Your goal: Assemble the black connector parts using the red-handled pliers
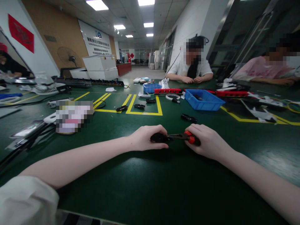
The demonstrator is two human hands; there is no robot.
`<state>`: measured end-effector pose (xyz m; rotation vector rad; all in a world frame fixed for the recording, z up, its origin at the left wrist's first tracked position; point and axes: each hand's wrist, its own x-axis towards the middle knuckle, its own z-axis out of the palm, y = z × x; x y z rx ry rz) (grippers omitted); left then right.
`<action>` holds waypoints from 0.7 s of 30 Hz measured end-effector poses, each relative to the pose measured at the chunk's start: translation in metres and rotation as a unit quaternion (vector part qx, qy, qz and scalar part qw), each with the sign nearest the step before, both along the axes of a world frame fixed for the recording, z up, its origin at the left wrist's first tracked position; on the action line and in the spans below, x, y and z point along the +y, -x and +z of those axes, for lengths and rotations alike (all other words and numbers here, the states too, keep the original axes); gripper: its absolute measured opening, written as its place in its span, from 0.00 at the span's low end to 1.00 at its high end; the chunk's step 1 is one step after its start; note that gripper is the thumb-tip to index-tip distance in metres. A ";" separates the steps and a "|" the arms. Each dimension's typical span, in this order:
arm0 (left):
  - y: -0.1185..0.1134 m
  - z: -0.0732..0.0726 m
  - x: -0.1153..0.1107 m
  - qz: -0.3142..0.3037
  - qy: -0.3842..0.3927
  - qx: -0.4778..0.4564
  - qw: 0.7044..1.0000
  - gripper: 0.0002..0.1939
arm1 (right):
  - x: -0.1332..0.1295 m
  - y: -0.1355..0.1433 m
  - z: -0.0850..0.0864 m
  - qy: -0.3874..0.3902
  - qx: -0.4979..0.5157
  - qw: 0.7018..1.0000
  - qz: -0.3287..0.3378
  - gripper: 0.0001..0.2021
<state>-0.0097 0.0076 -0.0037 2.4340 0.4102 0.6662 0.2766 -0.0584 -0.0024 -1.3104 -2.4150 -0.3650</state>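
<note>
My right hand (207,140) is closed around the red and black handles of a pair of pliers (179,136), whose jaws point left. In my left hand (146,137), between thumb and fingers, is a small black part (159,137); its exact kind is hard to make out. The plier tips meet the right end of that part. Just beyond my right hand lies another black piece (188,117). Farther off, several similar black pieces, one of them a dark clip-like piece (139,106), rest in and beside a yellow-taped rectangle.
A blue bin (203,100) stands right of centre, with a smaller blue bin (152,87) behind it. Red strips (167,91) run across the green table (140,193). Leftward lie a blurred-out phone-like item (72,118) and black cables (28,142). Other people sit across the table.
</note>
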 end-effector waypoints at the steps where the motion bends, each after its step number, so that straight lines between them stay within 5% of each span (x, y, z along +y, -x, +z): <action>1: 0.000 0.000 0.000 -0.003 0.002 0.000 1.000 0.19 | 0.000 0.001 0.001 0.005 0.000 1.000 -0.003 0.07; 21: 0.000 0.003 0.003 -0.059 0.077 0.021 0.995 0.14 | -0.003 0.007 0.003 0.064 0.003 0.998 -0.012 0.05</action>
